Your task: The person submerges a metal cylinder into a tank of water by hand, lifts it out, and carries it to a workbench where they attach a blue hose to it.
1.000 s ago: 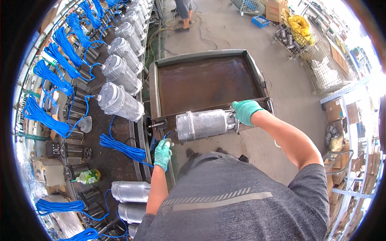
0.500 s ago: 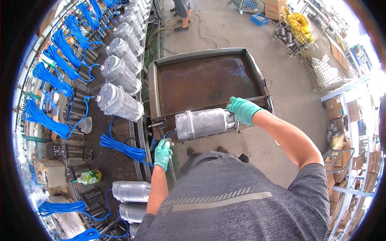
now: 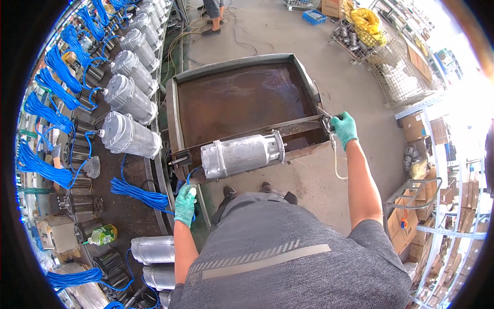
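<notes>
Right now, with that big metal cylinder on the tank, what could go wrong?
Three things, perhaps:

The metal cylinder is rounded and lies at the near side of the tank with neither hand on it, so it might roll.

The blue cable runs from its end toward the left hand; a tug could shift it.

The pale hose hangs in a loop beneath the right hand and might snag.
</notes>
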`<state>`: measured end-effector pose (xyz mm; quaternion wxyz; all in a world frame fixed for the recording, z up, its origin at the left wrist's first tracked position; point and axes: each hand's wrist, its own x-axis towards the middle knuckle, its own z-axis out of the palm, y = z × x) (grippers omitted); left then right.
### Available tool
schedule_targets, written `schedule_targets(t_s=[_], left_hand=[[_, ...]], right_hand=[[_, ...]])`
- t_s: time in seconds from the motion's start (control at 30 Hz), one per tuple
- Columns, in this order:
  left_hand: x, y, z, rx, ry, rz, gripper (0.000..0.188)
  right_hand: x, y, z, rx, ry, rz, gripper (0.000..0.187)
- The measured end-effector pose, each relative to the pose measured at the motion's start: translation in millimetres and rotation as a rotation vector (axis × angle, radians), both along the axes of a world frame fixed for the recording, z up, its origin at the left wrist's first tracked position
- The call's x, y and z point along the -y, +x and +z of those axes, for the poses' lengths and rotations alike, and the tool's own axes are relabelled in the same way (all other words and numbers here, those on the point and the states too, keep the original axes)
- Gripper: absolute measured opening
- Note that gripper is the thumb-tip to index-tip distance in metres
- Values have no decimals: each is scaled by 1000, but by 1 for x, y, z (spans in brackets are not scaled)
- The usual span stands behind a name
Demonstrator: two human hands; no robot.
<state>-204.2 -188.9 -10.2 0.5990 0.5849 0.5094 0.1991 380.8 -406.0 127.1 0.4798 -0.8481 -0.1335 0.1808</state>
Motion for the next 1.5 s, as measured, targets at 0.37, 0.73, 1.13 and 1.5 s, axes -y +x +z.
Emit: schedule_targets(t_s=[0.37, 0.73, 1.13, 1.5], left_hand=[[-80, -123, -12, -211, 361, 726, 30], [-141, -81, -44, -837, -61, 784, 97], [-94, -151, 60, 1149, -317, -48, 22], [-26, -49, 356, 1281, 429, 199, 58]], right_hand=[[44, 37, -170, -382, 98, -465, 17], [90, 24, -159, -98, -139, 13, 23], [-55, -66, -75, -404, -299, 720, 56], [-92, -70, -114, -640, -363, 814, 44]])
